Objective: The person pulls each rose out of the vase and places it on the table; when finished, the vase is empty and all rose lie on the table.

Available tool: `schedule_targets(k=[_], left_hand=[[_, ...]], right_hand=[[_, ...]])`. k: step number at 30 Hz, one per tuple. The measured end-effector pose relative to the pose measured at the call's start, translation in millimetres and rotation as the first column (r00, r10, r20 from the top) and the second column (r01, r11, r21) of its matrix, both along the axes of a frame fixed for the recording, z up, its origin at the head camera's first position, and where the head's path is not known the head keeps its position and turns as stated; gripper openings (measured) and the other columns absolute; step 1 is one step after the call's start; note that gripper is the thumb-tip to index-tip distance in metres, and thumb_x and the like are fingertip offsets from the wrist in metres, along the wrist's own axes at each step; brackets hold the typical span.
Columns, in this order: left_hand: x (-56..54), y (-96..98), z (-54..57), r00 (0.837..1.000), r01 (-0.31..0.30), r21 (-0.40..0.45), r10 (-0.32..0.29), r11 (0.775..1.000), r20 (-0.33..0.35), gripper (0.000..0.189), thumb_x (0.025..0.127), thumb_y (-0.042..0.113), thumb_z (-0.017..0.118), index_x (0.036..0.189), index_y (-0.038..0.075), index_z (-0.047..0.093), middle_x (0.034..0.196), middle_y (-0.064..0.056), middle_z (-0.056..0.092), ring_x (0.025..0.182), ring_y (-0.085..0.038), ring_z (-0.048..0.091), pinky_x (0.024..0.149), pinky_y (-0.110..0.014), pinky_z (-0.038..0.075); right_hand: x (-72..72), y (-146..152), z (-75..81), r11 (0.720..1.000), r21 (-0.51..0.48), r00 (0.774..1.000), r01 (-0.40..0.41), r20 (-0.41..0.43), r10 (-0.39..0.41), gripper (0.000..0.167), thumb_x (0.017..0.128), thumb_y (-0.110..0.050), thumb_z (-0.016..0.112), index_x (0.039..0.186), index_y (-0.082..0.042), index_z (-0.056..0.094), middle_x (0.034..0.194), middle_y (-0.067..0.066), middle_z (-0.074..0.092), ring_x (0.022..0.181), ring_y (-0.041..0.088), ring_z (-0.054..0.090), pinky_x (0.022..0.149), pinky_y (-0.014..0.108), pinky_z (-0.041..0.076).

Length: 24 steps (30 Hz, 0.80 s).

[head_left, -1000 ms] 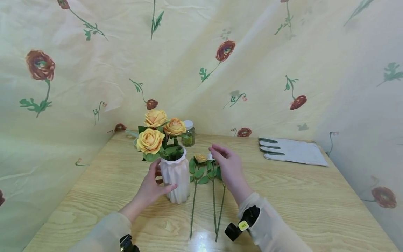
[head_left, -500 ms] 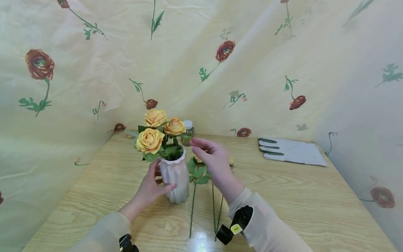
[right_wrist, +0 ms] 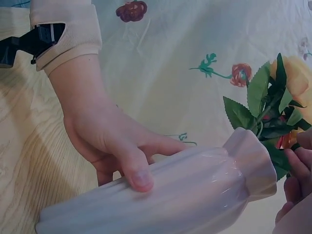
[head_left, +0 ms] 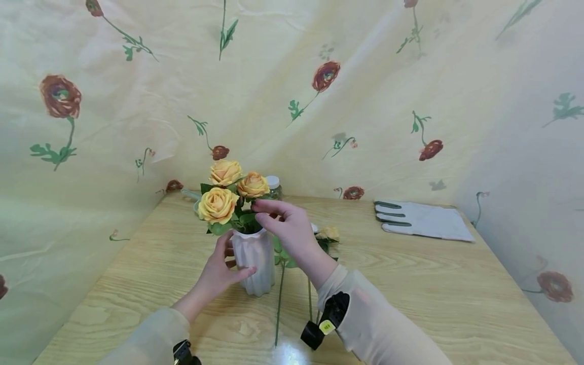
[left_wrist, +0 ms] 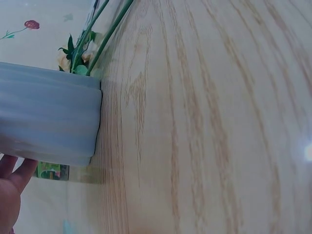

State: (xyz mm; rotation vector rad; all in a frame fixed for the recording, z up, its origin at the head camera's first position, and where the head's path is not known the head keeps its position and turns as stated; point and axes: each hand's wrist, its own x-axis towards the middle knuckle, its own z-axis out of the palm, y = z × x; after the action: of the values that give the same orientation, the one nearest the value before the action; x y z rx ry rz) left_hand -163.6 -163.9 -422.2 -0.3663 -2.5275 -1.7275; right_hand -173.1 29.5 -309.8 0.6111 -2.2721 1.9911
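Left hand (head_left: 224, 267) grips the fluted white vase (head_left: 258, 268); right hand (head_left: 294, 230) at the leafy yellow roses (head_left: 217, 205), pinching or not, can't tell.

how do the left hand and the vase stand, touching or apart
Touching. The right wrist view shows it plainly: the thumb of the left hand lies flat against the vase, with no gap between.

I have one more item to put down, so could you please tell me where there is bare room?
Bare tabletop lies between the right sleeve, glove and right table edge, and between the left sleeve and left edge. The middle is crowded: the left hand holds the vase, the right hand is by its roses, and stems lie alongside.
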Motion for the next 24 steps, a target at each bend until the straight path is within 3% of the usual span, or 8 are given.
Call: schedule_targets(k=[10,15,24], left_hand=[[-0.1,0.6,0.0,1.0,-0.01,-0.011,0.01,1.0,0.013,0.094,0.073,0.014,0.08,0.145,0.012,0.019,0.118,-0.016,0.045,0.103,-0.028,0.05,0.088,-0.046,0.047],[-1.0,0.8,0.9,1.0,-0.012,-0.014,0.012,1.0,0.013,0.093,0.074,0.013,0.08,0.144,0.01,0.019,0.118,-0.017,0.045,0.103,-0.029,0.05,0.088,-0.048,0.047],[-2.9,2.1,0.1,0.999,-0.019,-0.021,0.02,1.0,0.029,0.091,0.075,0.007,0.077,0.144,0.006,0.018,0.118,-0.019,0.044,0.103,-0.031,0.05,0.089,-0.051,0.046]], right_hand=[[-12.2,-6.4,-4.4,0.987,0.111,0.993,0.116,-0.009,-0.116,0.023,0.088,-0.023,0.064,0.108,-0.014,0.071,0.097,-0.003,0.067,0.088,0.013,0.056,0.066,0.027,0.049],[-16.5,-9.9,-4.6,0.982,0.149,0.993,0.117,-0.024,-0.115,0.023,0.088,-0.022,0.064,0.108,-0.012,0.07,0.095,-0.002,0.068,0.084,0.012,0.059,0.067,0.028,0.05],[-18.7,-17.5,-0.2,0.977,0.163,0.988,0.139,0.038,-0.147,0.026,0.088,-0.028,0.065,0.107,-0.011,0.07,0.096,-0.001,0.069,0.086,0.012,0.062,0.072,0.029,0.051]])
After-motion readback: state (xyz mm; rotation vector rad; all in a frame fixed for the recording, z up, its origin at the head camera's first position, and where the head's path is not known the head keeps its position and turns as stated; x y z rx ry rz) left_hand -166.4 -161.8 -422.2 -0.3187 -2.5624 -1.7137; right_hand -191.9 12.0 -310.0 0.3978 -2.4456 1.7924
